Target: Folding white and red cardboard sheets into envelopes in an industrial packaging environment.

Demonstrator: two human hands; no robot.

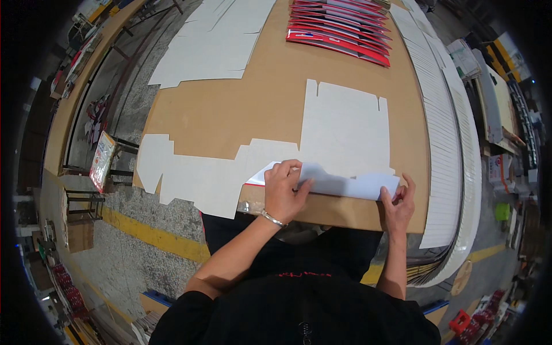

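Note:
A white die-cut box blank (345,129) lies flat on the brown worktable (241,109), its near flap (339,184) folded over toward me along the table's front edge. My left hand (284,190), a bracelet on its wrist, presses down on the left part of that folded flap, fingers spread. My right hand (399,201) pinches the flap's right end at the table edge. A thin red edge shows under the fold on the left.
More flat white blanks (190,178) overhang the table's left front; others (213,40) lie at the far left. A fanned row of red printed blanks (339,29) sits at the back. A long stack of white sheets (448,138) curves along the right edge. Yellow floor line (155,236) below.

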